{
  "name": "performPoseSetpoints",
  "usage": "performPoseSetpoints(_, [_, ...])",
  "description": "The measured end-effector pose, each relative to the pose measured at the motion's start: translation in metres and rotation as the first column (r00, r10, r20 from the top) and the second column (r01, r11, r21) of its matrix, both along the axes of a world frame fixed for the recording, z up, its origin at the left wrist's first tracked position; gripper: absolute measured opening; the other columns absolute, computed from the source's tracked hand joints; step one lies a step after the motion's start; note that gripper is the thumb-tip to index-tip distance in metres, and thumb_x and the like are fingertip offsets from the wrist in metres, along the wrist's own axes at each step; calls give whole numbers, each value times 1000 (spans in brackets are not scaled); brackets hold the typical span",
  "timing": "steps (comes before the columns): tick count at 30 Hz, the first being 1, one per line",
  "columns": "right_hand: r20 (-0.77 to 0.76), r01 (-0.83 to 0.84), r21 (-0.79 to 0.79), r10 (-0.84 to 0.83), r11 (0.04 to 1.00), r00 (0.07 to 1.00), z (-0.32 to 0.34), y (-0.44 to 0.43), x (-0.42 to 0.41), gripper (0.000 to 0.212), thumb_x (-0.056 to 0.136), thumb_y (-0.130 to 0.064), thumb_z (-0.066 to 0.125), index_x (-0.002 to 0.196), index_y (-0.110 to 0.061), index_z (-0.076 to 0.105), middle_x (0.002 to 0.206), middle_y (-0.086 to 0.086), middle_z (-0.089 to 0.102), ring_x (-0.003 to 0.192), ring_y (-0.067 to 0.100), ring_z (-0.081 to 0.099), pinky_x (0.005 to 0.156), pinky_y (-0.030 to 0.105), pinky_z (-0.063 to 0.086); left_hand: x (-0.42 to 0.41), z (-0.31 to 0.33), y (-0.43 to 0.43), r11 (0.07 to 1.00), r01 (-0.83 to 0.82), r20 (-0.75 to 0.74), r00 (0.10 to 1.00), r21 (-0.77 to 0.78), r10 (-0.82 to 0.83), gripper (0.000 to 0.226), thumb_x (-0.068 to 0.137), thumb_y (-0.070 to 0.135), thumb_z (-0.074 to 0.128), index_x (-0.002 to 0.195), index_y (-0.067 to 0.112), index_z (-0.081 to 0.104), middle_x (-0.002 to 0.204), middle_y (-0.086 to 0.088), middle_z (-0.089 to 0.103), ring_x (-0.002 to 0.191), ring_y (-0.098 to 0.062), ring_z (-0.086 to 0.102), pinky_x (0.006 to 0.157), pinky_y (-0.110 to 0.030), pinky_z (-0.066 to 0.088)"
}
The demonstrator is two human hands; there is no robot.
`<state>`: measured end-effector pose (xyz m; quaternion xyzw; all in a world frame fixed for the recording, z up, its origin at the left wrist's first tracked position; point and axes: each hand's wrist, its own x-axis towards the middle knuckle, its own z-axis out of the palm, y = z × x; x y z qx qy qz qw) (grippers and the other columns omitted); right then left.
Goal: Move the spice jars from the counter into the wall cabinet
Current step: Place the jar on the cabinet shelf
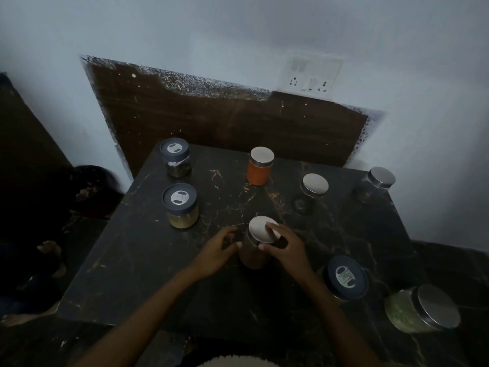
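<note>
The brown jar (252, 256) stood near the middle of the counter (148, 266), in front of the orange jar (259, 169). The right hand (287, 247) lay over its lid (260, 227), fingers curled on the top and thumb at the rim. The left hand (214, 254) was half curled around the jar's left side, with the thumb touching it. Other jars (182, 207) stood around, well apart.

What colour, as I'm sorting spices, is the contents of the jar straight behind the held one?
Orange; the jar shows in head view.
</note>
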<state>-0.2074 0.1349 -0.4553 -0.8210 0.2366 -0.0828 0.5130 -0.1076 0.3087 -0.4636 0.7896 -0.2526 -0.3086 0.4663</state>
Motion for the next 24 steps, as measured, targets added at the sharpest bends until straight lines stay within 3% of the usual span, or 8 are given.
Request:
performPoseSetpoints(2, [19,20,71,-22,997,1000,12,-3,3,52,75,-21,75,123,-22,56,125,-8,51,113,7,48,89,13,41,0,9,-1,995,-72,-129,990,-64,63,43,97,26,45,138,17,37,135,-7,47,116,-16,50,91,-25,46])
performPoseSetpoints(5, [47,48,191,-58,980,997,35,-7,7,45,78,-28,70,121,-24,58,126,0,57,111,17,57,89,35,52,1,21,-2,987,-120,-178,979,-107,100,40,100,33,34,138,21,39,138,-2,43,125,-17,44,100,-29,37])
performPoseSetpoints(9, [108,39,240,-66,970,992,64,-10,10,36,83,-27,64,118,-22,59,114,-2,59,101,16,61,69,24,57,-4,36,-5,972,-110,-330,943,-208,36,34,97,44,30,128,35,38,128,3,50,115,-16,53,97,-36,43])
performPoseSetpoints(12, [113,50,286,-86,957,990,78,-9,11,34,86,-29,60,118,-21,60,102,-6,62,91,9,63,65,20,57,-7,38,-9,950,-152,-505,863,-271,-6,49,88,60,35,131,36,40,127,4,55,117,-19,55,102,-48,40])
performPoseSetpoints(16, [114,62,328,-105,943,988,86,-8,12,33,87,-30,58,118,-19,59,99,-6,63,86,8,65,62,18,56,-13,38,-12,925,-236,-676,737,-297,-29,36,86,59,35,110,39,53,118,2,60,114,-21,57,104,-50,40])
performPoseSetpoints(20, [106,71,330,-112,941,988,88,-6,14,33,87,-29,58,119,-18,59,102,-1,63,89,10,64,65,22,57,-16,38,-11,917,-237,-684,728,-322,-51,50,78,65,48,122,39,46,122,0,58,112,-23,59,99,-48,45])
performPoseSetpoints(24, [112,76,315,-116,946,987,90,0,18,30,88,-29,57,116,-20,58,101,-3,61,90,9,63,64,19,56,-22,41,-12,912,-252,-618,786,-324,-2,60,67,42,73,116,46,39,128,0,47,109,-27,59,86,-45,54])
